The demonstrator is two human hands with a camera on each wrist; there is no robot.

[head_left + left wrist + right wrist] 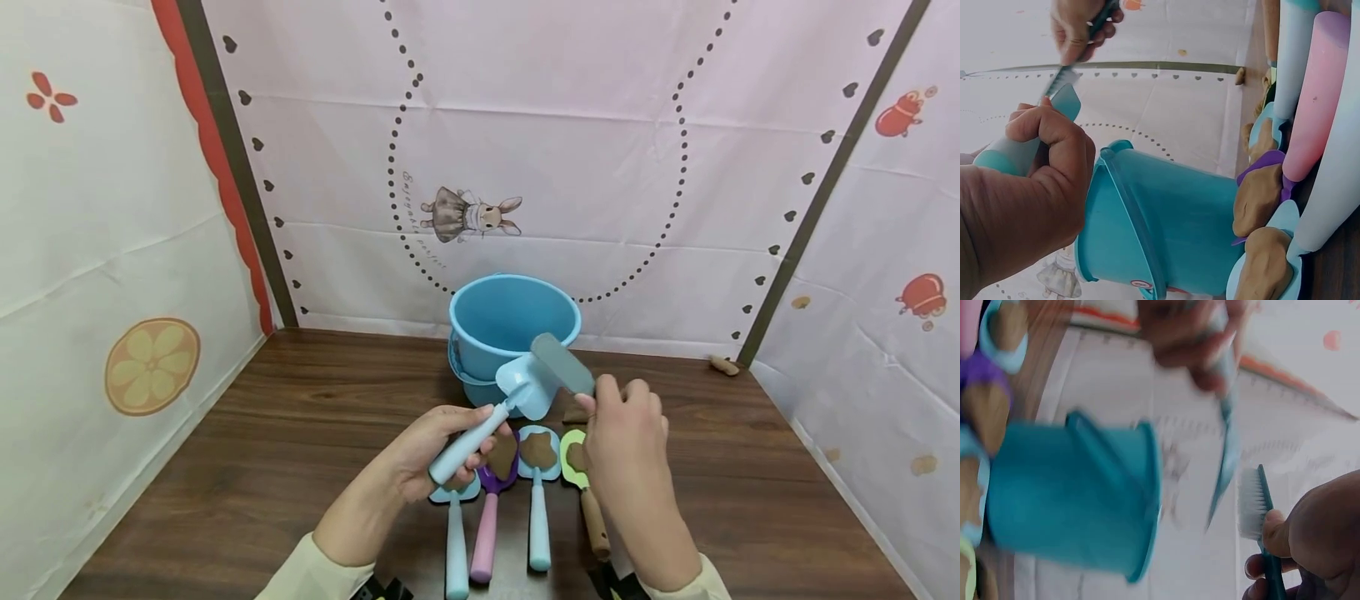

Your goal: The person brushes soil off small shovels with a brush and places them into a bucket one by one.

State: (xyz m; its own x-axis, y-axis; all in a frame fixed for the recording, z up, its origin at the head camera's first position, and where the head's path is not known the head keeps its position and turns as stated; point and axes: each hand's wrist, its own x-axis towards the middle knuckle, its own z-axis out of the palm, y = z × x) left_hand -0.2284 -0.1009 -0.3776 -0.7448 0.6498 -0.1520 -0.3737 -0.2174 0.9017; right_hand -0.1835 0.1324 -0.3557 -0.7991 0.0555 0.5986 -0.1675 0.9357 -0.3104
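My left hand [408, 458] grips the handle of a light blue toy shovel [474, 442], its scoop raised in front of the bucket. In my right hand [628, 442] is a small brush [1266, 506] with a dark teal back and pale bristles. The brush head lies across the scoop's right edge in the head view; whether they touch I cannot tell. Below, shovels lie in a row on the table: a blue one [457, 542], a purple one with a pink handle [485, 533], another blue one [538, 521] and a green one with a wooden handle [594, 525]. Brown lumps sit on their heads.
A blue bucket [480, 343] with its handle hanging down stands behind the shovels, near the back cloth [600, 192]. A small brown piece [723, 365] lies at the table's back right corner. Patterned cloth walls enclose the wooden table [300, 417] on three sides.
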